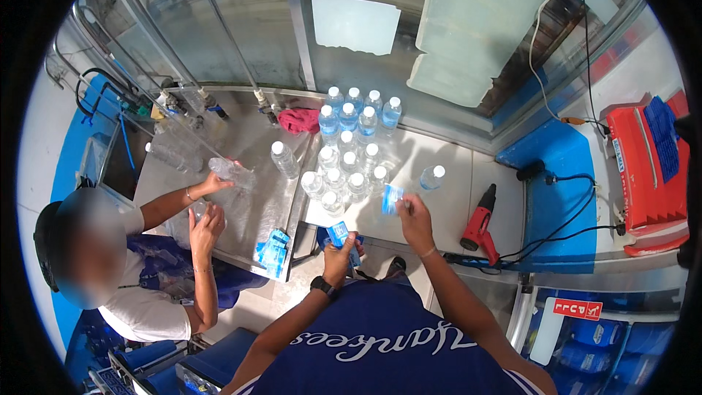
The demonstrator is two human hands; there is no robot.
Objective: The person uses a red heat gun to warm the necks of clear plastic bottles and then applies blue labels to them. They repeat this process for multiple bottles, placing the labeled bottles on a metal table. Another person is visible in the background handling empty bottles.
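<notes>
A small stack of blue printed labels point(338, 232) is gripped in my left hand point(340, 258), in front of my body. My right hand point(415, 220) pinches a single blue label point(391, 199) between thumb and fingers. Just beyond that hand, a capped bottle with a blue label point(432, 178) stands apart on the white counter. To its left stand several clear capped bottles without visible labels point(356, 186). Behind those are several capped bottles bearing blue labels point(347, 116). A red heat gun point(482, 222) lies on the counter to the right of my right hand.
At left a co-worker handles clear bottles point(233, 171) over a steel table point(258, 203). On that table are a pile of blue labels point(273, 253), a pink cloth point(299, 120) and metal pipes with valves. Black cables point(565, 227) run along the right side, near a red box point(652, 175).
</notes>
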